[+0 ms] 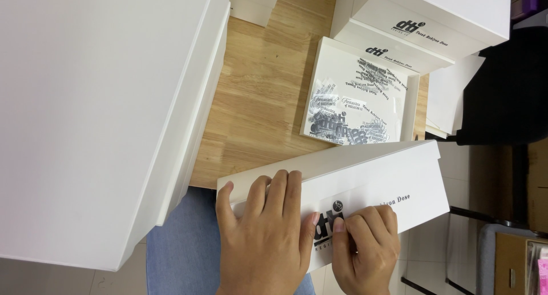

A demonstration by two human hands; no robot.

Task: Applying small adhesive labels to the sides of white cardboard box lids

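both hands flat, open: left hand (pixel 262 238) holding down white box (pixel 399 181), right hand (pixel 365 246) pressing clear sticker (pixel 334 215) onto it, near sticker tray (pixel 357 98).

Head-worn, close, straight down over table (pixel 257 101)

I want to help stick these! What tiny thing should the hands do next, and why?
Probably rub the right hand sideways along the clear sticker to press it flat. The sticker already lies on the white box, with the right fingertips on its edge, while the left hand rests flat on the box and steadies it. Whether the sticker's far end is down yet is hard to tell.
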